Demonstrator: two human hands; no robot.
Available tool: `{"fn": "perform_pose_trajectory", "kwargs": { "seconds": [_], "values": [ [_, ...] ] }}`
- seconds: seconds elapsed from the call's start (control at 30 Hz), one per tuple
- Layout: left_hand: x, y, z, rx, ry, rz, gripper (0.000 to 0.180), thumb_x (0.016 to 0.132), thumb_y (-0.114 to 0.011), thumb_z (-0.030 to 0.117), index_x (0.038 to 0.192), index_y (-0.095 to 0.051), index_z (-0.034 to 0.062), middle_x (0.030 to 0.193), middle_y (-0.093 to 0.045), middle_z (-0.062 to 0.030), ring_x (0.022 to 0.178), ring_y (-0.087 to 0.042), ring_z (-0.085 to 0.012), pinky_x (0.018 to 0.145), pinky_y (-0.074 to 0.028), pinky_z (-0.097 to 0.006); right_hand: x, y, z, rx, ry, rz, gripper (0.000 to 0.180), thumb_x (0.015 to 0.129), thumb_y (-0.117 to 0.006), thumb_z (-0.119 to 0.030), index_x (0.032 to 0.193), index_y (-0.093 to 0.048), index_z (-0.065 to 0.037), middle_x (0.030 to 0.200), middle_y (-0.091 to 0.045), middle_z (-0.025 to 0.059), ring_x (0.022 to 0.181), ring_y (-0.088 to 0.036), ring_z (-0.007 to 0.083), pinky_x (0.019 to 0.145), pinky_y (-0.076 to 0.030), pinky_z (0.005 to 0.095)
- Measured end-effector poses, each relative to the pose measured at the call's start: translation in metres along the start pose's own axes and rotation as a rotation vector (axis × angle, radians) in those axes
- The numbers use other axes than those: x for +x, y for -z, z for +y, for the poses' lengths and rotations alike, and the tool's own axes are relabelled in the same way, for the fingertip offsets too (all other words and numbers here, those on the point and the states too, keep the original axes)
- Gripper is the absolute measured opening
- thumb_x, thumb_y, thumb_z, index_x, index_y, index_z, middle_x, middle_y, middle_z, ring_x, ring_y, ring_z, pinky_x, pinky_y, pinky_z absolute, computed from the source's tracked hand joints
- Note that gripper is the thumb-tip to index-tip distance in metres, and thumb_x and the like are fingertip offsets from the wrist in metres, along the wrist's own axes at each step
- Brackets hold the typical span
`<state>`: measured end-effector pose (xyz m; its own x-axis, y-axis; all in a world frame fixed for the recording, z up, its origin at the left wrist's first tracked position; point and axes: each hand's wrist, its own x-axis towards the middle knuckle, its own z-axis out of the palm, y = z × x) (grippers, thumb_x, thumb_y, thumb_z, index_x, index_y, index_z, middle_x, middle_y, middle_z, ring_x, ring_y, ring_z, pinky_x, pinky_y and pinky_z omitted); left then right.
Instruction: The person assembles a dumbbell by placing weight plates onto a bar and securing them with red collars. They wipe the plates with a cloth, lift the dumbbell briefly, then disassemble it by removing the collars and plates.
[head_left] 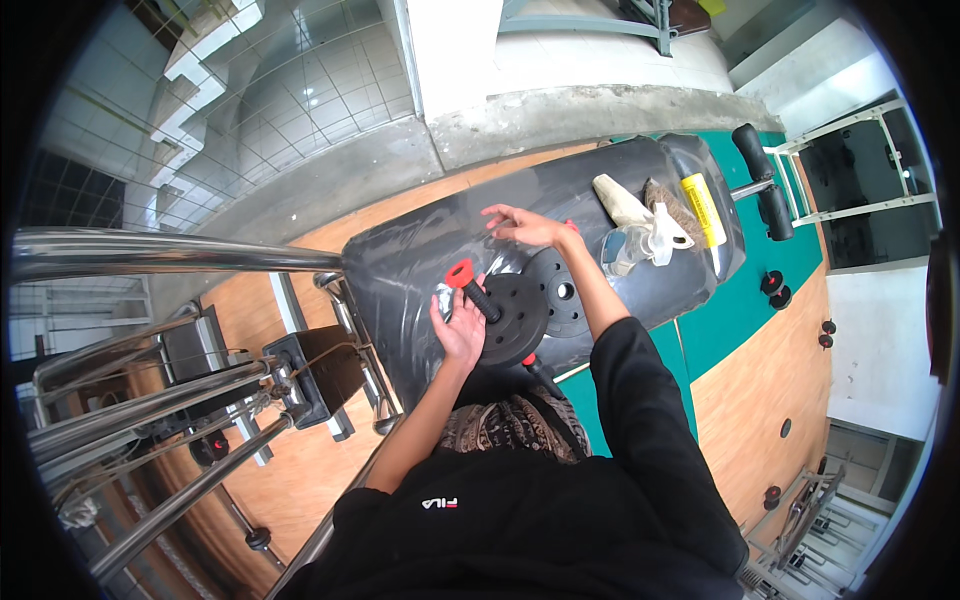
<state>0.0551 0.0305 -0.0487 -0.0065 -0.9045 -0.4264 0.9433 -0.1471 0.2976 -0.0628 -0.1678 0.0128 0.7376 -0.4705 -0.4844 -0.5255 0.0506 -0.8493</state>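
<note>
A dumbbell bar [484, 303] with a red screw collar [459, 273] at its upper end carries a black weight plate [520, 325]. A second red collar [530, 359] shows below the plate, on the bar's other end. My left hand [462, 330] is beside the upper bar, palm up and fingers apart, its fingertips close to the bar. Whether they touch it, I cannot tell. My right hand [525, 228] hovers over the padded bench [400, 250] with fingers spread and nothing in them. Another black plate [566, 320] lies on the bench under my right forearm.
At the bench's far right lie a yellow cylinder [703, 210], a clear bottle [625, 248], a white plastic bag [670, 237] and a brown patterned item [668, 205]. Metal machine tubes [180, 252] stand at left. Small dumbbells [775, 290] rest on the floor at right.
</note>
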Motion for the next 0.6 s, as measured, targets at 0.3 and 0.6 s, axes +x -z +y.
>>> {"fn": "perform_pose_trajectory", "kwargs": {
  "seconds": [0.3, 0.6],
  "values": [
    [0.001, 0.004, -0.002, -0.041, -0.009, 0.068, 0.079, 0.084, -0.032, 0.069, 0.137, -0.033, 0.0112, 0.137, -0.040, -0.0097, 0.129, -0.034, -0.0210, 0.107, -0.020, -0.032, 0.022, -0.087, 0.008, -0.085, 0.249, 0.063, 0.057, 0.077, -0.075, -0.019, 0.124, -0.046, -0.007, 0.109, -0.054, 0.0065, 0.094, -0.057, 0.0126, 0.080, -0.049, 0.0285],
    [0.001, -0.002, -0.001, -0.017, 0.002, -0.022, 0.084, 0.085, -0.029, 0.068, 0.140, -0.028, 0.0055, 0.146, -0.032, -0.0143, 0.134, -0.028, -0.0224, 0.110, -0.016, -0.033, 0.027, -0.056, -0.007, 0.331, 0.177, -0.264, 0.044, 0.077, -0.064, 0.000, 0.117, -0.045, -0.004, 0.104, -0.057, 0.0087, 0.096, -0.062, 0.0174, 0.073, -0.055, 0.0287]
  ]
}}
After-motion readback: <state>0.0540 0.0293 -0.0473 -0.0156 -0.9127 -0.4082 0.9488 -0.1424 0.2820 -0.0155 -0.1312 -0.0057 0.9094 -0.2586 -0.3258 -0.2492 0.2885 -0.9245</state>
